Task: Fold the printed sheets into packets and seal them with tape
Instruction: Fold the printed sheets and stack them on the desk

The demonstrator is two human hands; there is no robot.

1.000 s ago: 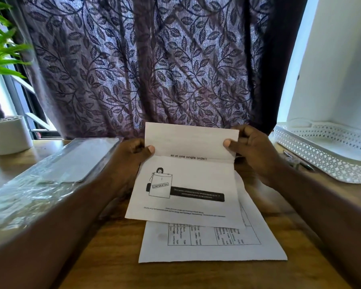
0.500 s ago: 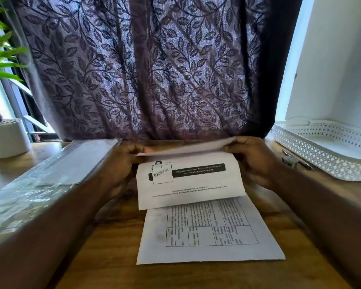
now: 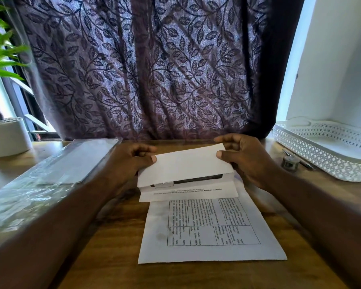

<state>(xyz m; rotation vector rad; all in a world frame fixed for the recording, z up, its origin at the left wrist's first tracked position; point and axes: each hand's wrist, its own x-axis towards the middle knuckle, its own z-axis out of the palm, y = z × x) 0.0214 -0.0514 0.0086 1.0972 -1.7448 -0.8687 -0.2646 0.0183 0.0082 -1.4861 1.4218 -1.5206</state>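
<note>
A printed sheet [image 3: 186,167] is held just above the wooden table, its blank top flap folded down toward me over the printed part; a black bar and a line of text still show below the flap. My left hand [image 3: 131,163] pinches the flap's left edge with thumb on top. My right hand [image 3: 242,157] pinches its right edge the same way. Under it lies a second printed sheet [image 3: 208,232] with a table of text, flat on the wood.
A long clear plastic packet [image 3: 50,174] lies along the left of the table. A white plant pot [image 3: 6,136] stands far left. A white perforated tray [image 3: 321,155] sits at the right, with a small metal tape-like piece [image 3: 290,162] and a pen beside it. A curtain hangs behind.
The sheet's top flap, upright a second ago, has come down toward me over the printed face. Both hands moved slightly nearer and lower with it.
</note>
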